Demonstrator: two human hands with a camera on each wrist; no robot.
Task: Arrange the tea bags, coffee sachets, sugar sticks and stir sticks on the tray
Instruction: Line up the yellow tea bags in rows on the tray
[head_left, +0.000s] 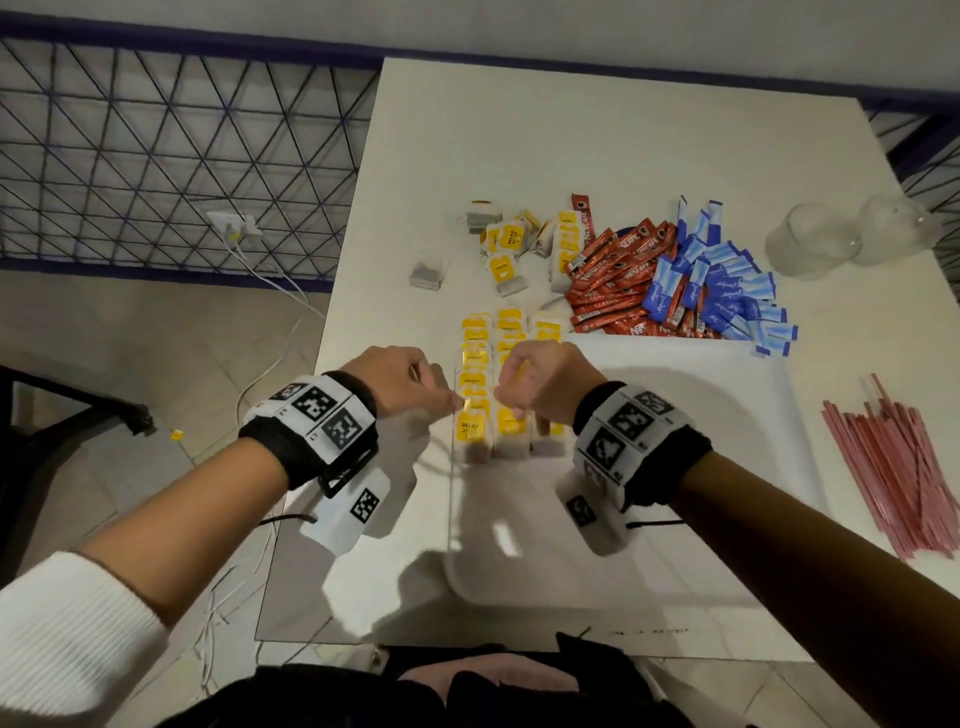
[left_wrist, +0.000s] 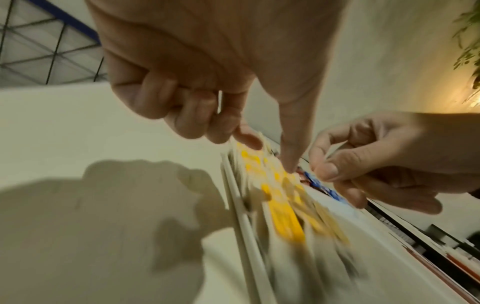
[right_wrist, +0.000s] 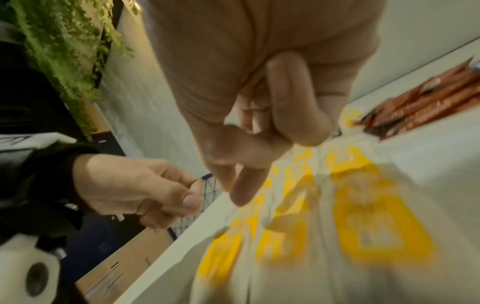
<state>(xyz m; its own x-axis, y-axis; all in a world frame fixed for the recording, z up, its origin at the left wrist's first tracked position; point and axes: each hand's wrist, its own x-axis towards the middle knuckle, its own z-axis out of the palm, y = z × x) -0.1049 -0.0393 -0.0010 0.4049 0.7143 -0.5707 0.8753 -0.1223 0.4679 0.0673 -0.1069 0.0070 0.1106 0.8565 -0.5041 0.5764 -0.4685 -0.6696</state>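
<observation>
Three rows of tea bags (head_left: 498, 395) are laid overlapping along the left edge of the tray (head_left: 675, 519), which sits on the table (head_left: 519, 156). More loose bags (head_left: 511, 244) lie beyond the tray, with the coffee sachets (head_left: 613, 280) and sugar sticks (head_left: 727, 286) heaped just beside them and the stir sticks (head_left: 893, 467) well apart to the right.

The left hand (head_left: 410, 384) is curled over the left row, its index finger (left_wrist: 293, 144) pointed down onto a tag; whether anything is pinched cannot be told. The right hand (head_left: 540, 387) is curled above the middle and right rows, and no held bag is seen, though the wrist views are blurred.

The bags are judged very light, soft and easily crushed, with paper tags and thin strings that may snag a neighbour. They are best taken by the stiff yellow tag or pinched at the edges, and nudged gently, since a shingled row is likely to be upset by one careless push.
</observation>
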